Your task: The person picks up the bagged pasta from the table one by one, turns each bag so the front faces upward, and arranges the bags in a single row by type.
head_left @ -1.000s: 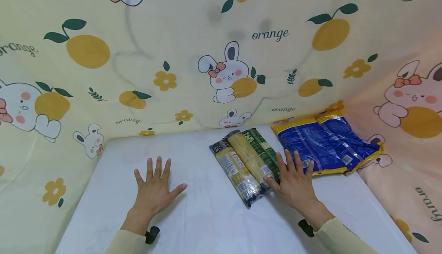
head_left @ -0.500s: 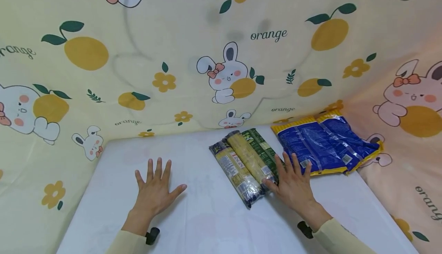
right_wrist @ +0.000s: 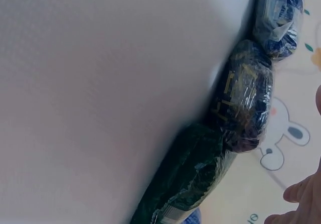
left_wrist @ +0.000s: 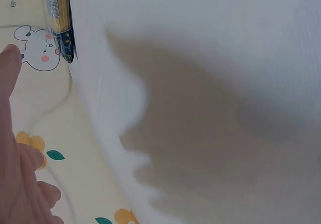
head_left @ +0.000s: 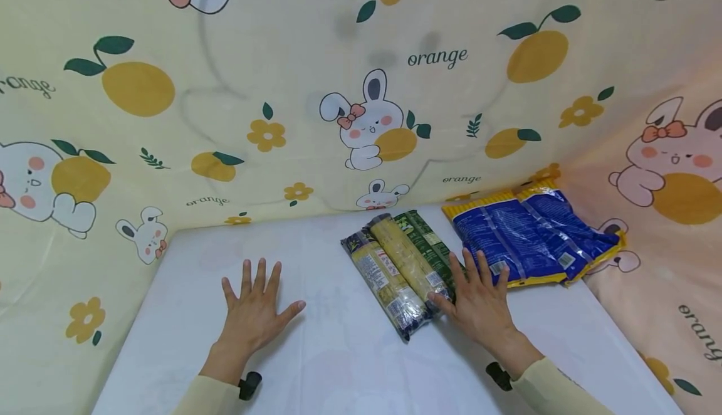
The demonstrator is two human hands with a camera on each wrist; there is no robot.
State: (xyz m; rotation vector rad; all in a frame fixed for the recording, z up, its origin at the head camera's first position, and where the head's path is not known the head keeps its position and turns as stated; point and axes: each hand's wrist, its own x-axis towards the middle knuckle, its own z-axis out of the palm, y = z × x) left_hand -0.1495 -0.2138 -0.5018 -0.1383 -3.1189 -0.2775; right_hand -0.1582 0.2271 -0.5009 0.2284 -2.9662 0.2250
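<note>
Three long noodle packets (head_left: 398, 264) lie side by side on the white table (head_left: 338, 365): two yellow ones with dark ends and a green one (head_left: 430, 242) behind them. My right hand (head_left: 479, 296) lies flat with spread fingers against their right side, thumb touching the near end of the middle packet. The right wrist view shows the packets' dark ends (right_wrist: 243, 96) and the green packet (right_wrist: 188, 176) up close. My left hand (head_left: 255, 305) rests flat on the table, fingers spread, well left of the packets. The left wrist view shows a packet end (left_wrist: 59, 18) far off.
Two blue and yellow bags (head_left: 530, 236) lie at the back right, just beyond my right fingertips. A cloth printed with rabbits and oranges (head_left: 361, 89) walls in the table at the back and on both sides.
</note>
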